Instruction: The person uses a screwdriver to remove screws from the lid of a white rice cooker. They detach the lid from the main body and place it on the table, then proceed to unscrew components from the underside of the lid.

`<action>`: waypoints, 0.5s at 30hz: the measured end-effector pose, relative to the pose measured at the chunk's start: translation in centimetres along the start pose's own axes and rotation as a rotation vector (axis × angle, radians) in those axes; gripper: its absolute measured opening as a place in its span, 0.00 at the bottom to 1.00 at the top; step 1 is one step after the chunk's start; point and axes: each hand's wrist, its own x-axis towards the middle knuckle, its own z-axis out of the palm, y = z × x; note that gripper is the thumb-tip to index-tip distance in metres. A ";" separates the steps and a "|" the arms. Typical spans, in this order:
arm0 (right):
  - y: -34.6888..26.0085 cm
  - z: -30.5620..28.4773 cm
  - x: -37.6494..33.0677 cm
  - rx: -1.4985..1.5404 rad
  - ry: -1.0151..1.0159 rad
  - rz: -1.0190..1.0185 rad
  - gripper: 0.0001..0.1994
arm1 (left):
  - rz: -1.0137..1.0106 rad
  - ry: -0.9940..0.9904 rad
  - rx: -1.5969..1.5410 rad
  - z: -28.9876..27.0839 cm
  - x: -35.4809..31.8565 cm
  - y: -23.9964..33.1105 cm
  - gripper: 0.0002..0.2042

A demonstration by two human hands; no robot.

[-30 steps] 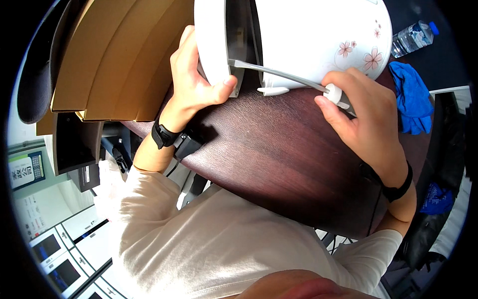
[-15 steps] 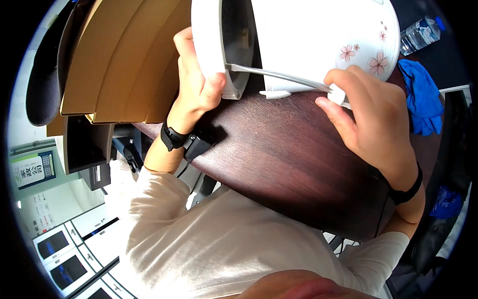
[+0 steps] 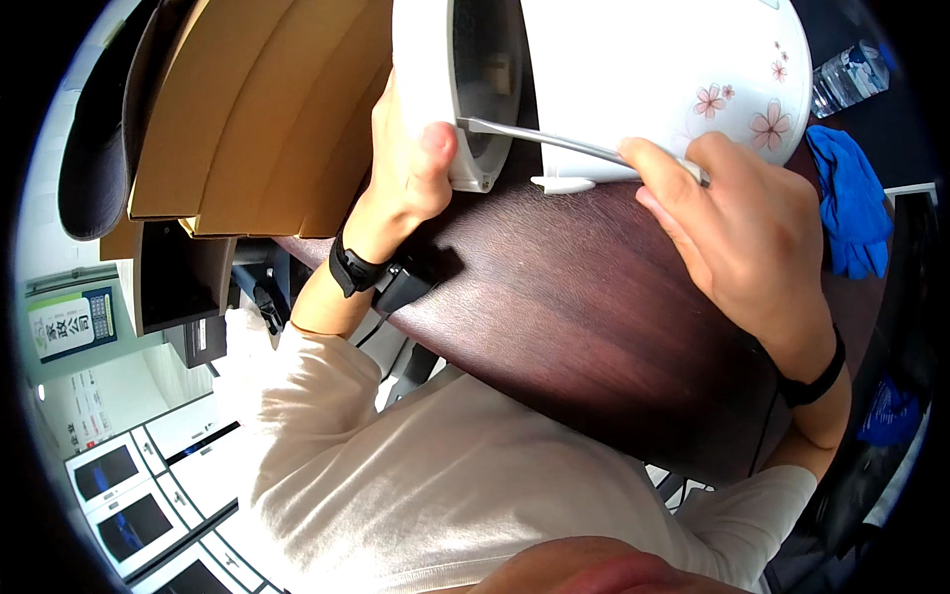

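A white appliance body (image 3: 623, 79) printed with pink flowers stands at the far edge of the table, its top cut off by the frame. To its left is a round white lid-like part (image 3: 424, 69) with a dark inner face (image 3: 485, 74). My left hand (image 3: 411, 168) grips that part from the left, thumb pressed on its near edge. In my right hand (image 3: 742, 218) is a slim metal tool (image 3: 554, 141) with a flat tip; its handle is mostly hidden by my fingers. The tip touches the rim of the lid-like part beside my left thumb.
Brown cardboard (image 3: 267, 119) rises at the left. A dark wooden table (image 3: 584, 297) lies beneath my hands, with a small black box (image 3: 404, 287) at its left edge. On the right are a blue cloth (image 3: 851, 198) and a clear plastic bottle (image 3: 846, 81).
My right hand has shifted its grip along the tool, covering the white end that showed before. The whole view has shifted slightly, and the tool's tip stays at the rim.
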 end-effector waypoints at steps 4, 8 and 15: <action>-0.1 -0.2 0.1 0.092 -0.018 0.053 0.17 | 0.018 0.005 -0.028 0.1 0.2 -0.3 0.43; -0.3 -0.4 -0.4 0.177 -0.048 0.107 0.18 | 0.067 0.111 -0.021 0.5 0.4 -0.2 0.43; -0.5 -0.3 -0.4 0.152 -0.058 0.125 0.18 | 0.090 0.189 -0.005 0.8 0.5 0.0 0.44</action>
